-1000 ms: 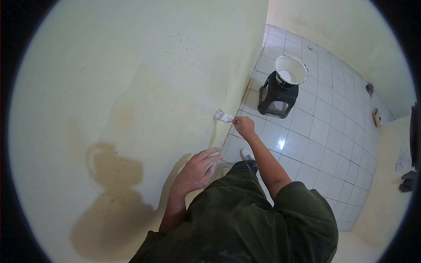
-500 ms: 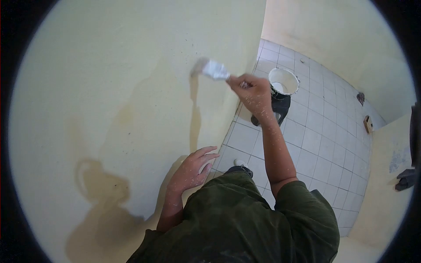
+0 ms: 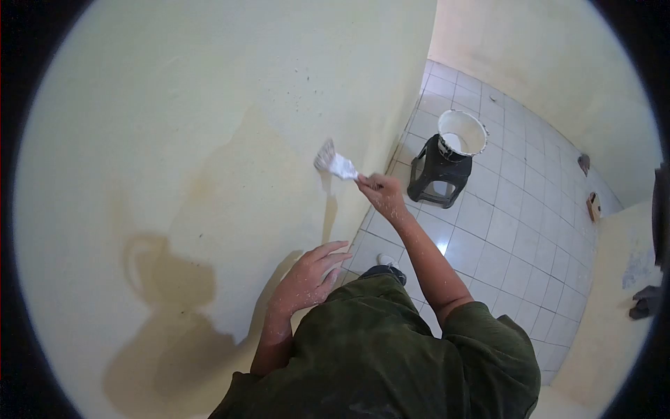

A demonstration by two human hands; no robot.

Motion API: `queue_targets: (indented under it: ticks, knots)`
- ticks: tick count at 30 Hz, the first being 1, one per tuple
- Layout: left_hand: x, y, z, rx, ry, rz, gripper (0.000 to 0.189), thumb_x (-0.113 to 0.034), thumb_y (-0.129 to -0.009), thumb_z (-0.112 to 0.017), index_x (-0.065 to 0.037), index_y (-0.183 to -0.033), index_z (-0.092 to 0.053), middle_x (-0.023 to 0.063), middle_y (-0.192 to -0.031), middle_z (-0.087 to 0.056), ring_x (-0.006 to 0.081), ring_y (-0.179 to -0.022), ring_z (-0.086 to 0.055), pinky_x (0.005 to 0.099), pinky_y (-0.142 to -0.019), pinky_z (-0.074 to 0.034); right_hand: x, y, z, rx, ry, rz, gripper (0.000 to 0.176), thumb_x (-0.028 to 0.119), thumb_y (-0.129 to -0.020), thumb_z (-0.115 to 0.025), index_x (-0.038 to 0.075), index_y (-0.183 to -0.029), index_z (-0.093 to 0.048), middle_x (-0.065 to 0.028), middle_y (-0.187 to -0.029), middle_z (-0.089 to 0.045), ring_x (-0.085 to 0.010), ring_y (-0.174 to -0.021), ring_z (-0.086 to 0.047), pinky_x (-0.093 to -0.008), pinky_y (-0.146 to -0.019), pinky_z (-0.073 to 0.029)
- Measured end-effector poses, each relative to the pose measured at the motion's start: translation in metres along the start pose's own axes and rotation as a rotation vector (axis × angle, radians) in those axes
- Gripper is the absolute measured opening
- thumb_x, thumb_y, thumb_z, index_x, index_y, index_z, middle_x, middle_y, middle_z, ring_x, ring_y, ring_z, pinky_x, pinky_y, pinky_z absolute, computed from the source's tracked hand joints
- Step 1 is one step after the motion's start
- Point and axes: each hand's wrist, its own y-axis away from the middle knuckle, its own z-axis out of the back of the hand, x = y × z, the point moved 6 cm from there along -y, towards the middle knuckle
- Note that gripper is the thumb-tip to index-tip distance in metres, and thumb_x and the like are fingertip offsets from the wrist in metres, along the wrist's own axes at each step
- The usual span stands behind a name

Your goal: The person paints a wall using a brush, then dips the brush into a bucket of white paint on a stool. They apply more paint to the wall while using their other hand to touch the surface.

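Note:
My right hand (image 3: 382, 195) is wrapped round the handle of a paintbrush (image 3: 335, 162) whose ferrule and bristles are coated white. The bristles point left and lie at the pale yellow wall (image 3: 244, 167); whether they touch it is hard to tell. Lower down, my left hand (image 3: 308, 278) holds nothing, its fingers spread close to the wall. White specks dot both hands and forearms. Small dark spots show on the wall above the brush.
A white bucket (image 3: 462, 134) with paint-smeared rim stands on a black stool (image 3: 438, 174) on the tiled floor (image 3: 488, 230). By the far wall lie a dark item (image 3: 583, 164) and a brown object (image 3: 594, 207). Dark cloth (image 3: 645, 303) is at the right.
My right hand has moved down and slightly left with the brush, uncovering more of the stool. My left hand has barely moved. The view has shifted slightly.

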Motion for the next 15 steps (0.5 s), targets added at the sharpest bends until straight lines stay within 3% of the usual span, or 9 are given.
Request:
queue_targets:
  ticks: [4,7,10,13,15]
  knots:
    - [0.001,-0.003,-0.001,0.024,-0.027,0.053,0.039,-0.004,-0.094,-0.059,-0.009,-0.131,-0.067,0.0103,-0.149,-0.056,0.0334,-0.133,-0.056,0.0442,-0.113,-0.044,-0.090,0.047,-0.028,0.110,0.058,-0.184,0.030,0.026,-0.088,-0.083,0.001,-0.079,-0.069,-0.0127,-0.059,-0.055,-0.0217,-0.052,-0.049,-0.0360,-0.054,-0.044]
    - [-0.002,-0.012,0.001,0.042,-0.056,0.070,0.039,-0.005,-0.094,-0.059,-0.009,-0.132,-0.067,0.0105,-0.149,-0.056,0.0331,-0.133,-0.056,0.0449,-0.113,-0.044,-0.135,0.074,-0.036,0.198,0.171,-0.302,0.029,0.034,-0.090,-0.078,0.007,-0.084,-0.072,-0.0152,-0.065,-0.063,-0.0304,-0.058,-0.063,-0.0412,-0.058,-0.050]
    - [-0.006,-0.024,0.000,0.016,-0.068,0.049,0.037,-0.005,-0.094,-0.060,-0.008,-0.130,-0.068,0.0109,-0.146,-0.058,0.0338,-0.128,-0.058,0.0452,-0.109,-0.045,-0.157,0.093,-0.038,0.210,0.400,-0.317,0.029,0.033,-0.091,-0.074,0.006,-0.081,-0.072,-0.0140,-0.068,-0.067,-0.0323,-0.063,-0.067,-0.0435,-0.060,-0.051]
    - [-0.014,-0.038,-0.001,0.012,-0.067,0.054,0.036,-0.006,-0.094,-0.061,-0.008,-0.129,-0.068,0.0111,-0.145,-0.059,0.0345,-0.126,-0.059,0.0450,-0.108,-0.046,-0.172,0.095,-0.045,0.378,0.598,-0.339,0.028,0.037,-0.092,-0.069,0.010,-0.085,-0.075,-0.0155,-0.076,-0.071,-0.0404,-0.075,-0.070,-0.0492,-0.066,-0.055]
    - [-0.020,-0.045,-0.002,0.014,-0.062,0.056,0.036,-0.006,-0.094,-0.061,-0.008,-0.129,-0.068,0.0112,-0.145,-0.059,0.0347,-0.126,-0.059,0.0449,-0.109,-0.046,-0.151,0.081,-0.040,0.283,0.522,-0.326,0.028,0.036,-0.092,-0.069,0.010,-0.084,-0.074,-0.0152,-0.075,-0.071,-0.0397,-0.073,-0.070,-0.0493,-0.065,-0.054]
